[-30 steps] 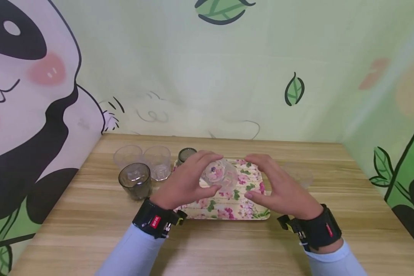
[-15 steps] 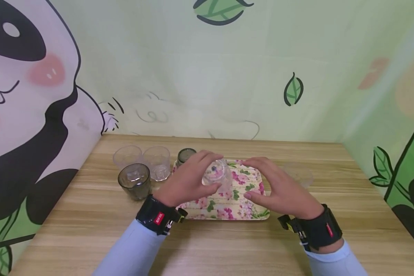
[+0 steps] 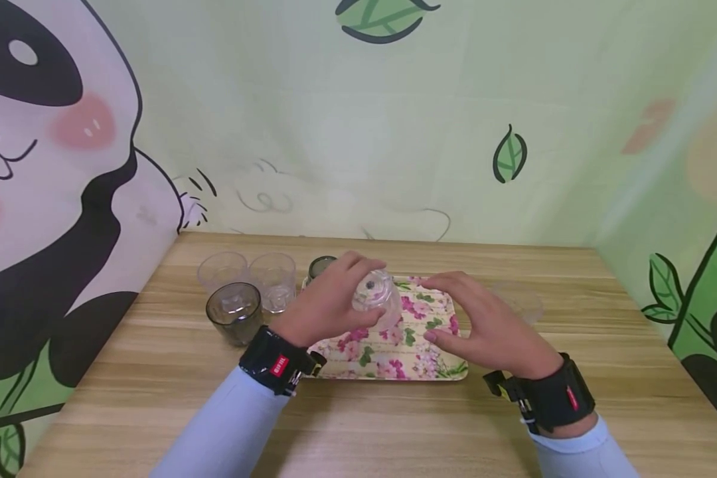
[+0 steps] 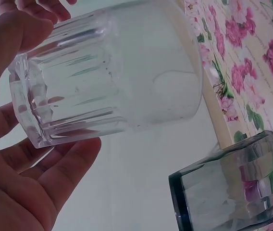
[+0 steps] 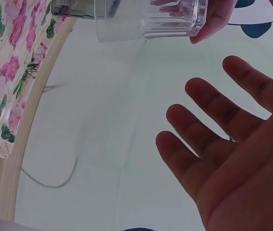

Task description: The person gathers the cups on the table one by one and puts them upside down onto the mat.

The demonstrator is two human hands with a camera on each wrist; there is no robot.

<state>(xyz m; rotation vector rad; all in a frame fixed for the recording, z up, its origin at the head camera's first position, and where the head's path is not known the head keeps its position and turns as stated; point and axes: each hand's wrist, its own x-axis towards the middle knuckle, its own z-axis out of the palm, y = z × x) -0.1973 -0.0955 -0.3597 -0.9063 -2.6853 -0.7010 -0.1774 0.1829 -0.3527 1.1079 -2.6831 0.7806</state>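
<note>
My left hand (image 3: 325,302) grips a clear glass (image 3: 385,307) near its base. The glass is upside down, its base up towards the palm and its rim facing the floral tray (image 3: 388,368). In the right wrist view, a gap shows between the glass rim and the tray. My right hand (image 3: 490,325) hovers over the tray's right side with fingers spread and thumb apart, touching nothing. A smoky grey glass (image 4: 228,187) stands upside down on the tray's far left corner, partly hidden by my left hand in the head view.
Left of the tray, a dark grey glass (image 3: 235,315) stands upright in front of two clear glasses, one of them a faceted glass (image 3: 277,295). Another clear glass (image 3: 522,302), hard to see, stands right of the tray behind my right hand. A printed backdrop (image 3: 358,133) rises behind the table.
My left hand has tilted the clear glass more upright, its rim swinging leftward, away from my right hand. The right hand has barely moved.
</note>
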